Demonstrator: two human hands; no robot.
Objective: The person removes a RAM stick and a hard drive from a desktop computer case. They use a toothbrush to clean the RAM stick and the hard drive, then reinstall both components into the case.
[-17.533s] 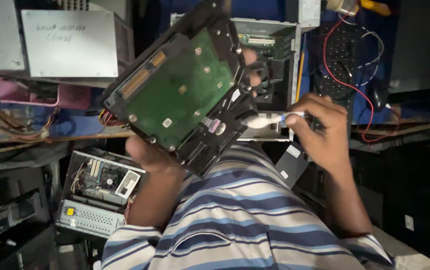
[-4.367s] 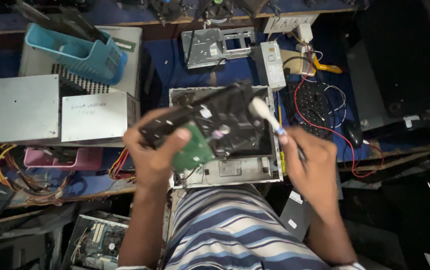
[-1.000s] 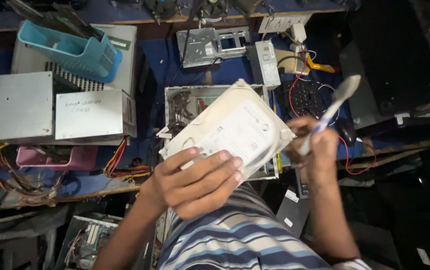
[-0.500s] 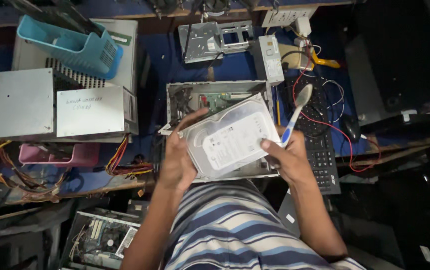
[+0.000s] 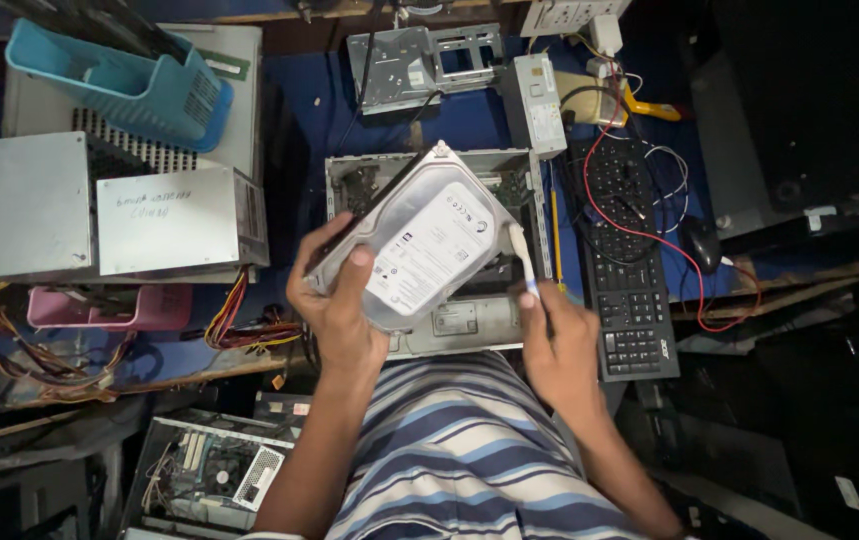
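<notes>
Head view showed the left hand (image 5: 334,305) clenched on a hard drive (image 5: 421,242) above the open computer case (image 5: 434,330); the right hand (image 5: 557,345) gripped a toothbrush (image 5: 523,262); a one-handed grip risked dropping the drive.

The silver rectangular metal hard drive (image 5: 427,245) looks smooth and glossy with a white paper label; the blue slotted plastic basket (image 5: 124,85) looks matt.

single head-worn view, straight down and close over the cluttered workbench (image 5: 309,110), no second view
</notes>
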